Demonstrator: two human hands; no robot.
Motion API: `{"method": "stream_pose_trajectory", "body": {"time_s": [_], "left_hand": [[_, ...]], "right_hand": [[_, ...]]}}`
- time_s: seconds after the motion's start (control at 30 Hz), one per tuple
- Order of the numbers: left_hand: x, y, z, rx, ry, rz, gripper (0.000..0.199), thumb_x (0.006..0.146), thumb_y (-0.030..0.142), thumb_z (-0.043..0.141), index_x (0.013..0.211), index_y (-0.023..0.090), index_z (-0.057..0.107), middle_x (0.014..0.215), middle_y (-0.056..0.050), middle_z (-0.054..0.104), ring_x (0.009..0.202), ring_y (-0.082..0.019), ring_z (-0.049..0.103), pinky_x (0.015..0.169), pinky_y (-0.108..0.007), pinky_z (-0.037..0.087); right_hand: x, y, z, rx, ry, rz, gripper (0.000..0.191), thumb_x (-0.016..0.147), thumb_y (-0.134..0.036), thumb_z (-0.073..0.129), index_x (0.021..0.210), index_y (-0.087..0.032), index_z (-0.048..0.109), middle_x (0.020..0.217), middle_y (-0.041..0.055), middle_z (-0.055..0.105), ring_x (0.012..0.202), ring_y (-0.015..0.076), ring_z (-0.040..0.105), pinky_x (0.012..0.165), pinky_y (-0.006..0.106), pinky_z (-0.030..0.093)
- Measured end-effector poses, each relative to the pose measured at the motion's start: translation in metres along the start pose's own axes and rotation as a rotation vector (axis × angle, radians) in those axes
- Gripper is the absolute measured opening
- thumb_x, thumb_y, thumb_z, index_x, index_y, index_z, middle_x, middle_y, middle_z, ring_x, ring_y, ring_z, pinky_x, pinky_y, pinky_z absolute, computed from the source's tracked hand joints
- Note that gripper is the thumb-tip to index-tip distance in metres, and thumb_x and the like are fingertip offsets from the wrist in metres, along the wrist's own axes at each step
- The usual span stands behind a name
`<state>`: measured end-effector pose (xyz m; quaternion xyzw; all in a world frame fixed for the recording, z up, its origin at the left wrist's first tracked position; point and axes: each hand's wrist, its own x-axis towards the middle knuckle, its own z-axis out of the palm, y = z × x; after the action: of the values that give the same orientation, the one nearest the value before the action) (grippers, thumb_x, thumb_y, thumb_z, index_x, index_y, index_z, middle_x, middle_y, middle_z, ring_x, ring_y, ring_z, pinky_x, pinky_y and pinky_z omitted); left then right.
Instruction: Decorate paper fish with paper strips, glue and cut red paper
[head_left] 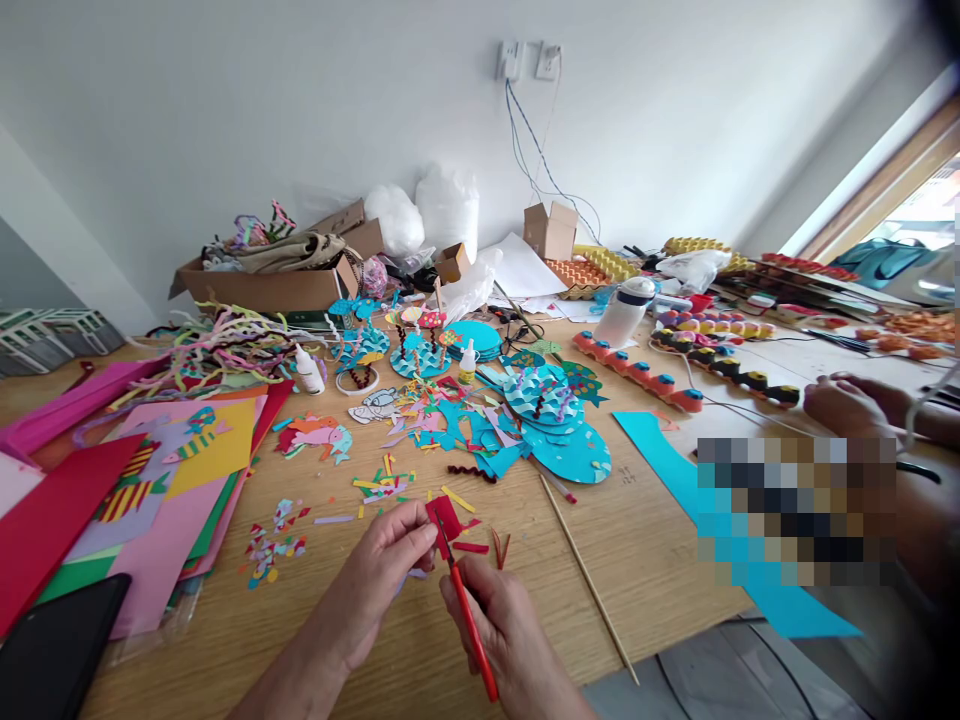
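Pinched in my left hand [394,550] is a small piece of red paper [448,518], held above the near middle of the wooden table. My right hand [491,610] grips scissors [471,625] with red handles, and their blades lie against the red paper. Narrow red strips [471,547] rest on the table just beyond the scissors. Farther up are yellow, green and red paper scraps [382,485]. Tiny cut shapes [277,545] lie to the left, near several paper fish [319,437].
Coloured paper sheets [217,460] and a black phone [60,650] lie at left. A wooden stick [589,580] and a blue paper strip [660,465] lie at right. Glue bottles [309,370] stand farther back. Another person's hands [851,405] are at far right.
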<state>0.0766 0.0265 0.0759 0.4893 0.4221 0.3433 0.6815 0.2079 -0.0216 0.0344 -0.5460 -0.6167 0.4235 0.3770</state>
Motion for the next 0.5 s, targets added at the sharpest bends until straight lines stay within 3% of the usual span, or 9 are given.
{"method": "stream_pose_trajectory", "body": {"time_s": [0.23,0.5], "left_hand": [[0.002,-0.005,0.001,0.063,0.035,0.048,0.030,0.076,0.041,0.056,0.059,0.019,0.045,0.058,0.004,0.043,0.059,-0.013,0.038,0.057,-0.024,0.031],[0.000,-0.005,0.009,-0.015,0.017,-0.030,0.028,0.072,0.042,0.060,0.062,0.019,0.048,0.061,0.004,0.045,0.062,-0.013,0.041,0.061,-0.023,0.035]], "right_hand": [[-0.007,0.001,-0.004,0.003,-0.030,0.048,0.042,0.086,-0.052,0.033,0.058,-0.021,0.032,0.052,-0.0047,0.031,0.049,0.0089,0.030,0.044,0.022,0.023],[-0.016,0.004,-0.006,0.019,-0.039,0.106,0.043,0.087,-0.053,0.032,0.059,-0.021,0.034,0.052,-0.0041,0.035,0.050,0.0093,0.034,0.045,0.021,0.025]]}}
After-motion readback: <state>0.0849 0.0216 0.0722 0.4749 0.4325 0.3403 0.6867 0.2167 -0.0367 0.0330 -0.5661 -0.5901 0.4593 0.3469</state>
